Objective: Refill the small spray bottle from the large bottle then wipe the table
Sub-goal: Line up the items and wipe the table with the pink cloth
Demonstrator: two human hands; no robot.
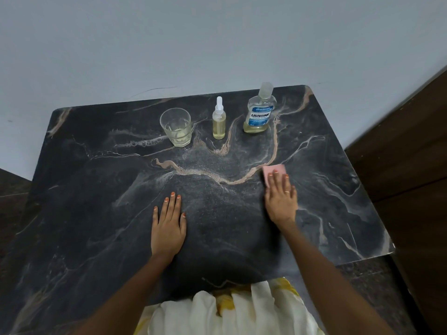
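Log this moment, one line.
phase: wiping | right hand: presses pink cloth on table | left hand: flat on table | spray bottle, large bottle, glass: upright

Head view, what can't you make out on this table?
Head view only:
- Cloth: mostly hidden under the right hand.
- Large bottle: small label print too small to read.
- Glass: whether it holds liquid is unclear.
- Table: near edge covered by clothing, near left corner cut off by the frame.
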